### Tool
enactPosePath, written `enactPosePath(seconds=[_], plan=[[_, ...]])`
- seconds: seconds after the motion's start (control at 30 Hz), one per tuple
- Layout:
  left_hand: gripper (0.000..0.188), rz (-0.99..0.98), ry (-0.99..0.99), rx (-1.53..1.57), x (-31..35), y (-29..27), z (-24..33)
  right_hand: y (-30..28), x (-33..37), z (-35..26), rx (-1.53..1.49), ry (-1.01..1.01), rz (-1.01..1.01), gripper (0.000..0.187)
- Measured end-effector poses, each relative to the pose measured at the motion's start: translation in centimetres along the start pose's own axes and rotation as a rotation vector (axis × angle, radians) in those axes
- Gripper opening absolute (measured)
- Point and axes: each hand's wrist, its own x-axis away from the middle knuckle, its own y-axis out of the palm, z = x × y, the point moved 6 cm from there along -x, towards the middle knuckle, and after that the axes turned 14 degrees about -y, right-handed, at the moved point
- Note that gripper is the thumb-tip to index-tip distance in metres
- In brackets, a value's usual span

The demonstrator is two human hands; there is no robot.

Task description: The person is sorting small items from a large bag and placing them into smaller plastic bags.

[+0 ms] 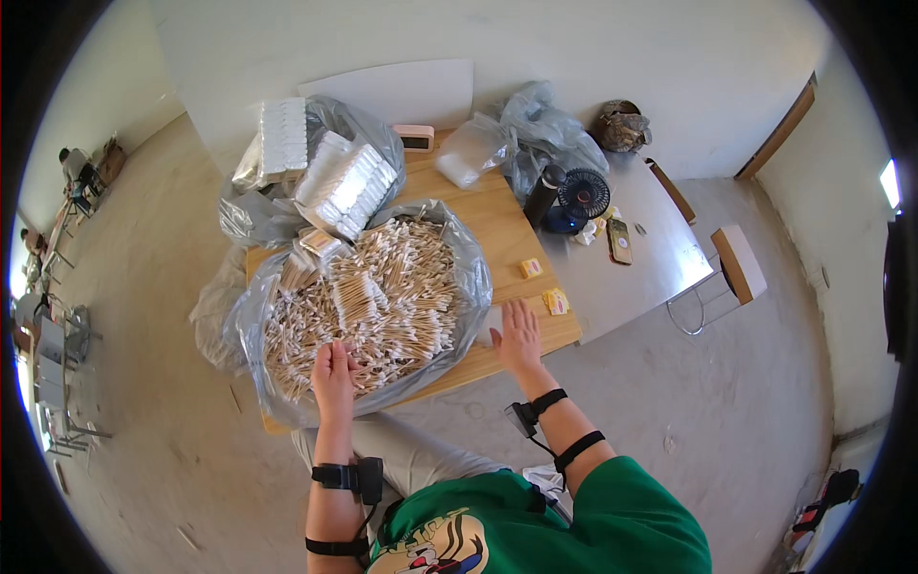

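Head view: swabs (pixel 416 282) fill a bag (pixel 473 263) on the table (pixel 473 210); the left hand (pixel 333 378) curls over them, grip unclear; the right hand (pixel 519 337), fingers extended, looks released beside the bag.

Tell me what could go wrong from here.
The loose cotton swabs are heaped in an open plastic bag, so the left hand, at the near side, might knock some over its rim. The bag also reaches the wooden table's left edge and could sag off. The right hand might nudge the nearby yellow-and-white packet.
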Motion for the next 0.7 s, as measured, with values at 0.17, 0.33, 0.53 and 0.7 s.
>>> enactPosePath(seconds=[0.17,0.33,0.53,0.7], plan=[[0.026,0.0,0.002,0.091,0.4,-2.3,0.2,3.0,0.4,-2.2,0.039,-0.167,-0.18,0.048],[0.026,0.04,-0.004,0.079,1.5,-4.9,0.3,4.9,1.2,-1.7,0.008,-0.116,-0.266,0.044],[0.024,0.049,-0.046,0.053,3.2,-9.3,-1.0,2.9,0.7,-2.2,0.045,-0.116,-0.24,0.041],[0.018,-0.237,-0.2,-0.189,7.5,-13.3,-2.5,-4.2,1.0,-4.3,-0.275,-0.244,-0.179,0.03]])
